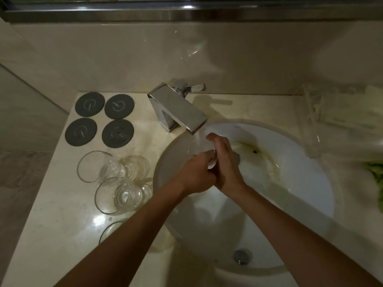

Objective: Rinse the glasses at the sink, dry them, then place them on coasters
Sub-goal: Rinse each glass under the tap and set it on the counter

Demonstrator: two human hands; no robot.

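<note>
Glasses on the desk [62, 224]: one half-hidden behind the left forearm [109, 229], then two on their sides [116, 195] [95, 165], left of the sink [300, 204]. Farther in, both hands meet over the basin: left hand [196, 175] and right hand [226, 162] each curl a grip around one glass [202, 145] under the faucet [178, 108] stream. Risk, as I judge it: wet glass slipping and striking the basin; the tipped glasses rolling if nudged. Beyond, four dark coasters [99, 119] lie bare.

Only an unreadable swirl mark on each coaster [90, 104].
</note>
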